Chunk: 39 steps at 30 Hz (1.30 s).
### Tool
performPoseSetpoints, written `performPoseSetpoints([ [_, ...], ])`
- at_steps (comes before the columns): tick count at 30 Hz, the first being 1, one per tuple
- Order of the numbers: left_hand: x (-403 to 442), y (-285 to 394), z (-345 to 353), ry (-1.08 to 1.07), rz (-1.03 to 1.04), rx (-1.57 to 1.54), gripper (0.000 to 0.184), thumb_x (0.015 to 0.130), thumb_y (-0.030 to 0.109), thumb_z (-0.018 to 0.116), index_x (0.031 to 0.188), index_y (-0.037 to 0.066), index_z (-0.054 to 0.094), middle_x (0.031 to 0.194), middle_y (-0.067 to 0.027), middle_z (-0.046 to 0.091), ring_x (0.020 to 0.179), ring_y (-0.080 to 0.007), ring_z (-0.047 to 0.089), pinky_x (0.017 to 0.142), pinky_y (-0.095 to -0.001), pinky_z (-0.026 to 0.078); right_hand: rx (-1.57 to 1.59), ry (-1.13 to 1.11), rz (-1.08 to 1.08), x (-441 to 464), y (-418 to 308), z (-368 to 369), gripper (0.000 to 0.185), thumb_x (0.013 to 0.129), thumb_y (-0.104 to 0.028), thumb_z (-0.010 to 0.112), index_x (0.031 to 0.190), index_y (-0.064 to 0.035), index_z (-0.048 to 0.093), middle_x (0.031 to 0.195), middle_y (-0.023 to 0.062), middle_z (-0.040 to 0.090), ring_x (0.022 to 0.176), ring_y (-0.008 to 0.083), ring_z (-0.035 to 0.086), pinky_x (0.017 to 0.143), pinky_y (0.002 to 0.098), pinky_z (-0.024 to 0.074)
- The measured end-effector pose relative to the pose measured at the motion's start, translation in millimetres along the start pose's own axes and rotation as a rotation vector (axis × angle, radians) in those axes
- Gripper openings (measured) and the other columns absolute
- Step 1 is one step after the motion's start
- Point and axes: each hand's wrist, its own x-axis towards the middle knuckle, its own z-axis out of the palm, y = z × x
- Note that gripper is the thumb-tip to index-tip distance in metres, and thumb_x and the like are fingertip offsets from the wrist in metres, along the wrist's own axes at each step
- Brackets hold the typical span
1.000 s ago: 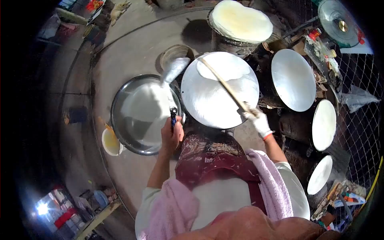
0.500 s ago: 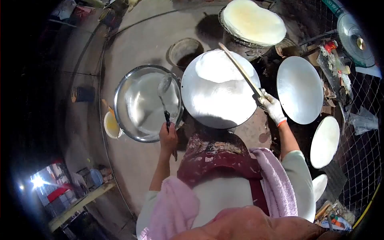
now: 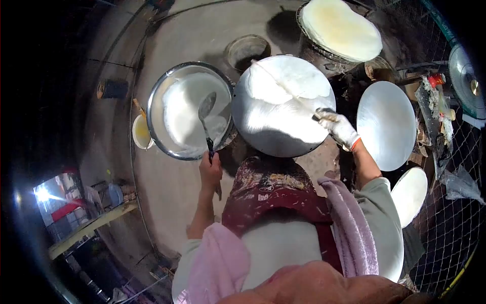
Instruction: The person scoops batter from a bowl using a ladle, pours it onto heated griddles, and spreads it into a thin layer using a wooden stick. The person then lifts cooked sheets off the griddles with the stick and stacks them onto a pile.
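Observation:
My left hand point(image 3: 210, 172) is closed round the black handle of a metal ladle point(image 3: 206, 107). The ladle's bowl hangs above white batter point(image 3: 185, 109) in a wide steel basin point(image 3: 156, 136). My right hand point(image 3: 338, 127), in a white glove with an orange cuff, grips a long wooden stick point(image 3: 296, 99). Smeared by motion, the stick reaches across a round metal pan point(image 3: 253, 137) towards its far left rim. A white layer point(image 3: 309, 76) covers the far part of that pan, while the near part is bare, shiny metal.
A stack of thin round sheets point(image 3: 341, 30) rests on a stand at the back right. Another round pan point(image 3: 386, 126) and a pale disc point(image 3: 409, 196) stand to my right, near wire mesh. A bucket point(image 3: 235, 54) sits behind, and a small tub point(image 3: 140, 133) beside the basin.
The wooden stick has swung lower across the pan, and my right hand has turned with it. The ladle stays over the basin. The whole view has shifted slightly.

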Motion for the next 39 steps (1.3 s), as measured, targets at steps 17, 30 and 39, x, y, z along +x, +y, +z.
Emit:
performPoseSetpoints([
  [17,-30,-33,-5,0.101,-0.043,0.100,0.023,0.094,0.021,0.052,0.079,0.004,0.049,0.056,-0.0014,0.047,0.043,-0.0106,0.044,0.041,-0.0291,0.035,-0.072,-0.253,0.055,-6,-40,-17,0.035,0.086,-0.001,0.064,0.120,0.0011,0.060,0.114,0.0049,0.064,0.104,0.0130,0.056,0.092,0.0258,0.0451],
  [30,48,-21,28,0.139,0.362,0.451,0.022,0.090,0.024,0.058,0.089,0.003,0.052,0.071,-0.0197,0.060,0.068,-0.0438,0.059,0.060,-0.0512,0.044,-0.197,-0.267,0.076,1,-45,-39,0.030,0.083,-0.006,0.069,0.113,-0.0023,0.066,0.096,0.0006,0.066,0.082,0.0083,0.058,0.074,0.0237,0.0492],
  [39,32,-5,19,-0.101,0.387,0.870,0.020,0.090,0.024,0.052,0.095,0.005,0.051,0.069,-0.0213,0.062,0.065,-0.0413,0.061,0.055,-0.0518,0.048,-0.253,-0.332,-0.008,29,-36,-15,0.037,0.085,-0.007,0.068,0.120,0.0016,0.060,0.105,0.0045,0.067,0.094,0.0099,0.058,0.084,0.0231,0.0460],
])
